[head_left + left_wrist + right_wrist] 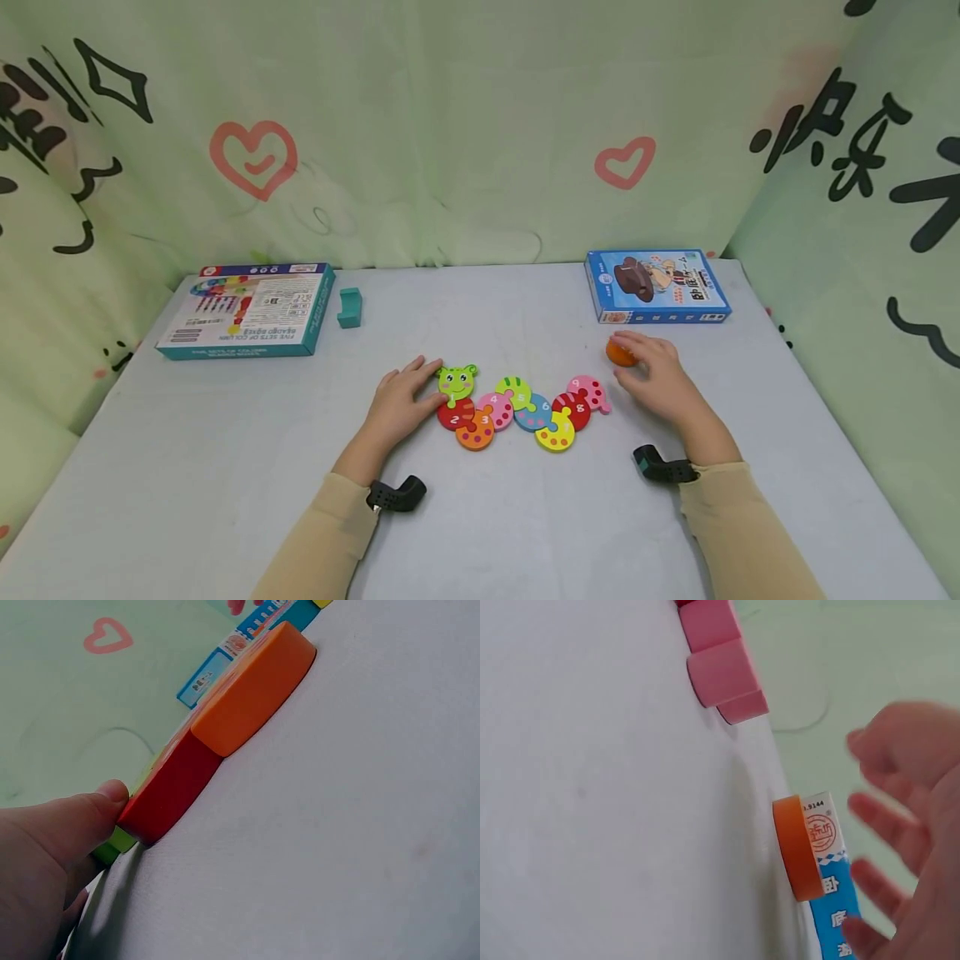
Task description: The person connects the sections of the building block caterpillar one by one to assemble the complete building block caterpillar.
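Note:
A caterpillar puzzle of round numbered pieces lies joined in a zigzag on the table. Its green smiling head piece [457, 382] is at the left end, above the red piece 2 [174, 787] and the orange piece 3 [255, 690]. My left hand [401, 402] rests against the left side of the head, thumb touching near where green meets red. At the right end is the pink piece 9 [587, 390]. Beyond it, my right hand [660, 372] hovers with spread fingers beside a loose orange round piece [798, 849]; a gap shows between them in the right wrist view.
A white and teal puzzle box [243, 312] lies at the back left, with a small teal block [349, 307] beside it. At the back right is a blue box [656, 287], behind the loose orange piece. A green printed curtain [450, 125] borders the table.

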`<state>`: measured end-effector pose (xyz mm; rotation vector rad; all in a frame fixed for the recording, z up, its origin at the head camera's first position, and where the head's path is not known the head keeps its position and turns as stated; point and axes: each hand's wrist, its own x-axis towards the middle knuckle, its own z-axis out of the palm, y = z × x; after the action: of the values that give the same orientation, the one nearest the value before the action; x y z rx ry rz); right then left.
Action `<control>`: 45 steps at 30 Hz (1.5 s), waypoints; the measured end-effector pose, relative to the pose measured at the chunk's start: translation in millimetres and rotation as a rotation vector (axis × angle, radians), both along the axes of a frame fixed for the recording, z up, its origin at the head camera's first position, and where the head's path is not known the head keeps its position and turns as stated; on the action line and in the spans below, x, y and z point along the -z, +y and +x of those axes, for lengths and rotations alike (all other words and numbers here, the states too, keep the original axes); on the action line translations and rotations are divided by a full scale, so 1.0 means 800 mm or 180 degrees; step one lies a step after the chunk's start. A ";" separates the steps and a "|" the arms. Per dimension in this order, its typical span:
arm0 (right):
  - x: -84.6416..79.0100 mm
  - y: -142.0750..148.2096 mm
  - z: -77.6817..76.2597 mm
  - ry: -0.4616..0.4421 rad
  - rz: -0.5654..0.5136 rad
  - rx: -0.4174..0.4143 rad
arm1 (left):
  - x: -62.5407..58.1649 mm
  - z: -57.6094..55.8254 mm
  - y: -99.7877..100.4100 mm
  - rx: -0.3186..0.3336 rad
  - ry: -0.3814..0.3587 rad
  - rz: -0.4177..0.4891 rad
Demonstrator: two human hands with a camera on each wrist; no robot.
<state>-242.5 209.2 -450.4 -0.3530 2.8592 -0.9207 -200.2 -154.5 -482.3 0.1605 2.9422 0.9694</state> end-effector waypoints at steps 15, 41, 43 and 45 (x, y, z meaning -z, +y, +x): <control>0.013 0.004 -0.004 -0.0165 0.0251 0.0064 | 0.002 -0.001 0.000 0.0005 -0.0034 -0.0011; -0.017 -0.010 0.042 -0.0363 0.0211 -0.0331 | -0.003 -0.003 0.000 0.0006 0.0024 -0.0047; -0.015 -0.012 0.048 -0.0385 0.0194 -0.0344 | -0.003 -0.002 0.000 0.0012 -0.0005 -0.0039; -0.013 -0.014 0.051 -0.0414 0.0178 -0.0332 | -0.003 -0.001 0.000 0.0018 -0.0031 -0.0027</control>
<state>-202.1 198.3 -440.4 -0.4161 2.7140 -0.8123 -200.9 -154.7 -480.3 0.1634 2.9349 0.9539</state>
